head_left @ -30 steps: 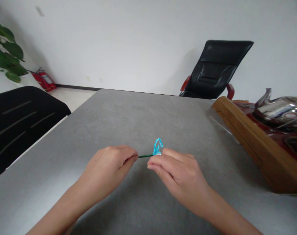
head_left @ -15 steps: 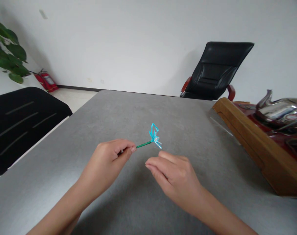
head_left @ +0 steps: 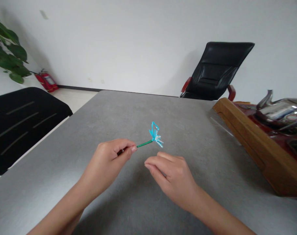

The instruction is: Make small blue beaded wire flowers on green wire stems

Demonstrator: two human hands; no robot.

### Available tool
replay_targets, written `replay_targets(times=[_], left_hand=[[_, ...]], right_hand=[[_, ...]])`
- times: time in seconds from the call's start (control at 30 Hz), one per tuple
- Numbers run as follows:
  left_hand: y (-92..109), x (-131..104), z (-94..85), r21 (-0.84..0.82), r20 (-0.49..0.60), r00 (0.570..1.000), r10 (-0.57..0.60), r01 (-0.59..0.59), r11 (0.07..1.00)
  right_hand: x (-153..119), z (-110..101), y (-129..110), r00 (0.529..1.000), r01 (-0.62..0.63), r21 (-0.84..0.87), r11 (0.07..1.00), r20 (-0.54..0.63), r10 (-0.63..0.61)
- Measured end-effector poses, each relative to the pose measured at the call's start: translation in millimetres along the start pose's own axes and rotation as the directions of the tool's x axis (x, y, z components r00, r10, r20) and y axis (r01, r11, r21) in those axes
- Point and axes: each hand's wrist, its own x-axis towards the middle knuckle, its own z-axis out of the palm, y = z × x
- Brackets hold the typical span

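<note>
A: What are the hands up to?
B: The left hand pinches a green stem between thumb and fingers. The blue flower at its end points off to the right, held above the surface.
A: And the right hand?
B: Just below the flower, apart from it, fingertips drawn together. I can't tell whether anything tiny sits between them.
A: How would you handle it?
B: I'd pinch the stem nearer the flower, so it can't twist, and touch those thin loops lightly; they look easy to bend out of line.
A: And around them?
B: The surface is broad and grey, with a dull shine at the left. A brown tray stands on the right, a shiny kettle on it.
A: Beyond that?
B: A black armchair by the white wall; leftward, a mesh chair, a red extinguisher and a plant.
</note>
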Motion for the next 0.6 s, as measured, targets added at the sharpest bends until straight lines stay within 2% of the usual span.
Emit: replay_targets(times=[0.2,0.3,0.37,0.47,0.6], left_hand=[[0,0,-2.7,-0.112,0.073,0.997,-0.028,0.036,0.993],[2,-1,-3.9,-0.147,0.124,0.992,-0.017,0.036,0.988],[3,-2,-4.4,-0.155,0.158,0.987,0.008,0.016,0.988],[7,-2,-5.0,-0.141,0.236,0.968,0.082,-0.049,0.989],[10,-2,-6.2,-0.117,0.328,0.932,0.157,-0.125,0.985]], right_hand=[[6,6,14,0.982,-0.19,0.218,0.957,0.03,0.188],[7,11,23,0.94,-0.338,0.331,0.881,0.081,0.331],[8,12,28,0.915,-0.396,0.438,0.807,0.109,0.389],[11,9,32,0.925,-0.364,0.559,0.745,0.126,0.357],[15,4,37,0.918,-0.392,0.568,0.723,0.19,0.349]])
